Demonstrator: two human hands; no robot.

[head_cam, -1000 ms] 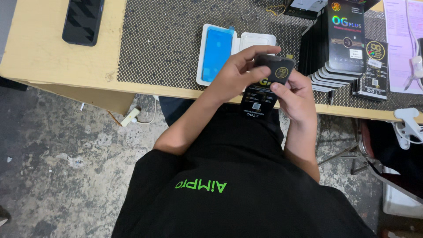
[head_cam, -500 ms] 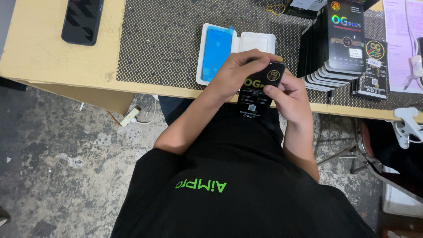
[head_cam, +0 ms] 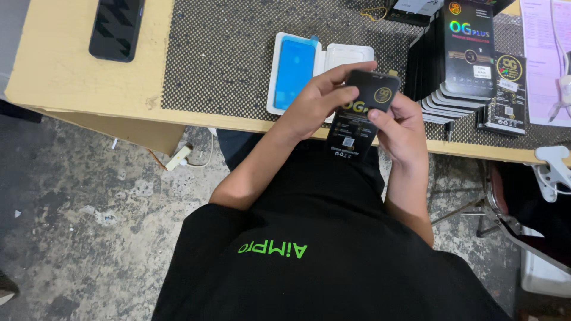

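Hands first: from where I'm watching, the left hand (head_cam: pixel 318 101) is curled round the upper left edge of a slim black box (head_cam: pixel 361 113), and the right hand (head_cam: pixel 401 128) pinches its right side, thumb on the face near the top. Both are clamped on it, so the box hangs between them, tilted, just over the near edge of the table (head_cam: pixel 77 89), not resting on anything. My guess is it's light, stiff card with a glossy, slightly slippery skin, and whatever sits inside could be fragile. I'd grip the long edges, not the flat face. Stack of matching boxes (head_cam: pixel 461 65) sits just right of it; an open white tray (head_cam: pixel 312 68) with a blue sheet lies just behind the left hand.
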